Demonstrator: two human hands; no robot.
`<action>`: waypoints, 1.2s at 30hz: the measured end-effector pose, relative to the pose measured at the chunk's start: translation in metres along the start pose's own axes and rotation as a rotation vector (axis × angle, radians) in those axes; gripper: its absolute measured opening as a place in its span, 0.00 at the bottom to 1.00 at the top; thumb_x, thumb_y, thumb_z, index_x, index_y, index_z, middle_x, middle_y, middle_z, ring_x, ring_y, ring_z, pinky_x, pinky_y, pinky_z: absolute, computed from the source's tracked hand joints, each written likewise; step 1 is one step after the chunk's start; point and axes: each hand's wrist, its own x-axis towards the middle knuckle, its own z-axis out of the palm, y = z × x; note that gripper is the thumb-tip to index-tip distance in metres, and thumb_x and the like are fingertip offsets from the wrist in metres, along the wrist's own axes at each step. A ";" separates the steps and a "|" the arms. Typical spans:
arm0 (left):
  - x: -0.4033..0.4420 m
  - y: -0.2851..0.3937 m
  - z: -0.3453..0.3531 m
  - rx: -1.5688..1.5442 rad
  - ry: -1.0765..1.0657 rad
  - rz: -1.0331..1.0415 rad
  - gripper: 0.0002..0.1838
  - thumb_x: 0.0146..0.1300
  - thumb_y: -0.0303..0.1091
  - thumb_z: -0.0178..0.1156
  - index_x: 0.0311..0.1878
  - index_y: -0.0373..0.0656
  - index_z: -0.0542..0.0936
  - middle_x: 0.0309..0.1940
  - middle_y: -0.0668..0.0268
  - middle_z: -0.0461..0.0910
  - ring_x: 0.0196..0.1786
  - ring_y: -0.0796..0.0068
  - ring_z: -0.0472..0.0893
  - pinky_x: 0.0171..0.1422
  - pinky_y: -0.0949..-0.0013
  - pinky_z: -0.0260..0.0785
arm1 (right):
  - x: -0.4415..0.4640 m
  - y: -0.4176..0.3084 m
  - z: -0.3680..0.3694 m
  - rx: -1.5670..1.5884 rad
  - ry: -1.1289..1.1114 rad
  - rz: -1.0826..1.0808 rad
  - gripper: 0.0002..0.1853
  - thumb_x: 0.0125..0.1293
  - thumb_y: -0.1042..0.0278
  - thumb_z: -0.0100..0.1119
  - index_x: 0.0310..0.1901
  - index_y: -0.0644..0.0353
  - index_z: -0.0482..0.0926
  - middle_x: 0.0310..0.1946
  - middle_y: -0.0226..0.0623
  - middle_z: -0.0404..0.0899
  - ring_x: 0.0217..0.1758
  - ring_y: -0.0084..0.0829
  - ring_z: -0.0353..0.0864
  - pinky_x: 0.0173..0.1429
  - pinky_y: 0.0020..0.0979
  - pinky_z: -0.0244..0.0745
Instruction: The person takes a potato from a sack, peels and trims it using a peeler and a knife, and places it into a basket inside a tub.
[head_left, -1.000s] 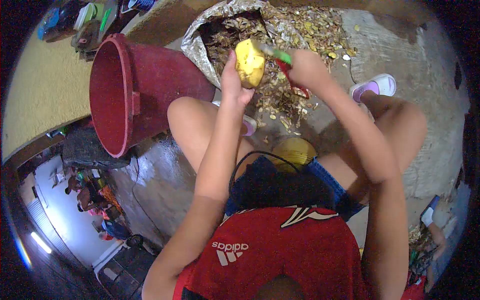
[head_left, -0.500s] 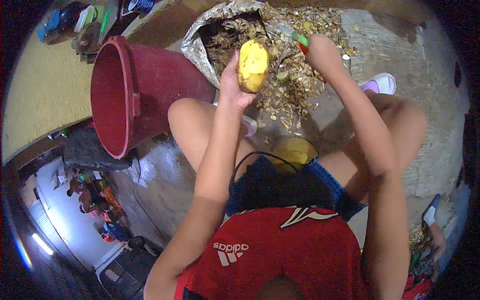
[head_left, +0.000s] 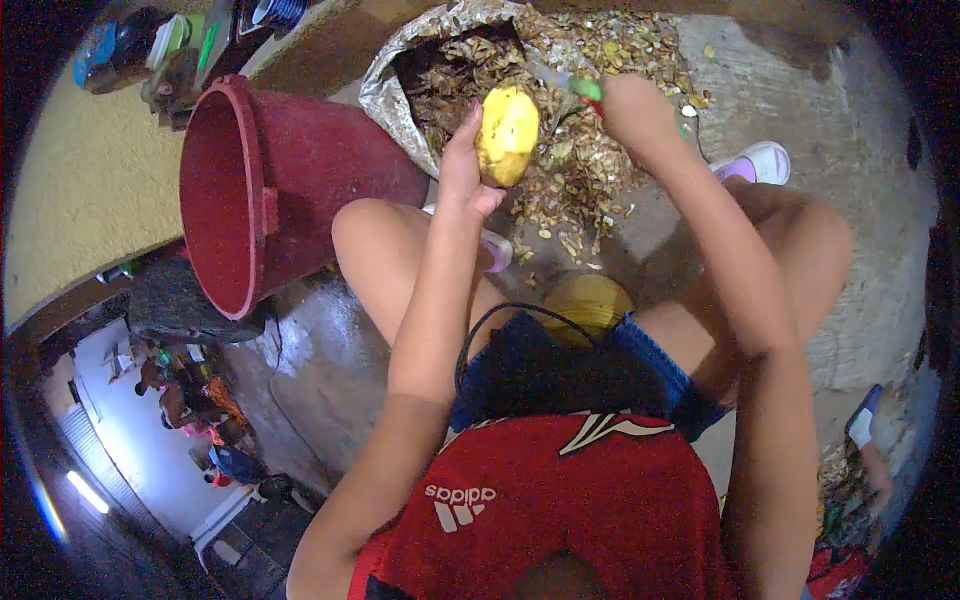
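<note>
My left hand (head_left: 466, 165) is wrapped round a partly peeled potato (head_left: 510, 137), holding it upright over the peelings. Its upper part is bare yellow, and brownish skin shows lower down. To the right, my right hand (head_left: 640, 113) is closed on the green and red handle of a knife (head_left: 585, 88). The blade points left towards the potato but is apart from it, and motion smears it. Behind the potato lies a silvery sack (head_left: 382, 95) with its mouth open, brown peelings inside. Loose peelings (head_left: 575, 190) are heaped on the floor below both hands.
A large dark red bucket (head_left: 330, 150) lies tipped on its side at the left, beside a yellowish ledge (head_left: 90, 190) with several items on it. Something round and yellow (head_left: 590, 300) sits between my legs. Other people (head_left: 200, 410) are at the far lower left.
My right hand and the knife have moved slightly left, with the blade lower and nearer the potato. My left hand and the potato have barely shifted.
</note>
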 end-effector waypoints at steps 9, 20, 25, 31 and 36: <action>0.005 0.002 -0.003 -0.035 -0.016 0.026 0.24 0.67 0.52 0.40 0.52 0.42 0.71 0.43 0.61 0.77 0.43 0.65 0.78 0.48 0.60 0.72 | -0.042 -0.039 0.008 0.049 -0.115 -0.164 0.08 0.49 0.75 0.52 0.33 0.58 0.77 0.24 0.47 0.77 0.30 0.46 0.79 0.35 0.45 0.73; 0.006 0.003 -0.009 -0.001 -0.022 0.004 0.22 0.65 0.53 0.42 0.52 0.47 0.70 0.41 0.63 0.78 0.39 0.66 0.79 0.33 0.58 0.75 | -0.007 -0.006 0.000 0.070 -0.043 -0.045 0.06 0.52 0.70 0.54 0.31 0.60 0.77 0.25 0.49 0.77 0.30 0.48 0.78 0.35 0.44 0.73; 0.009 0.001 -0.008 -0.027 0.017 0.056 0.22 0.67 0.51 0.41 0.51 0.44 0.71 0.42 0.62 0.78 0.42 0.66 0.79 0.43 0.59 0.74 | -0.037 -0.040 0.013 0.064 -0.167 -0.144 0.05 0.51 0.71 0.54 0.29 0.61 0.76 0.25 0.49 0.77 0.31 0.49 0.78 0.35 0.45 0.73; 0.006 -0.001 -0.007 0.034 0.032 0.011 0.22 0.67 0.51 0.41 0.51 0.44 0.71 0.42 0.63 0.78 0.39 0.65 0.79 0.39 0.58 0.74 | -0.004 -0.002 0.019 0.026 0.008 0.013 0.05 0.50 0.73 0.54 0.30 0.60 0.76 0.25 0.48 0.77 0.31 0.48 0.79 0.36 0.45 0.74; 0.004 0.002 -0.001 0.021 0.044 0.074 0.23 0.66 0.51 0.42 0.52 0.42 0.71 0.44 0.63 0.78 0.42 0.67 0.79 0.45 0.62 0.73 | -0.007 -0.015 0.014 0.082 -0.028 -0.029 0.06 0.51 0.71 0.53 0.28 0.61 0.78 0.24 0.48 0.78 0.30 0.46 0.80 0.36 0.44 0.75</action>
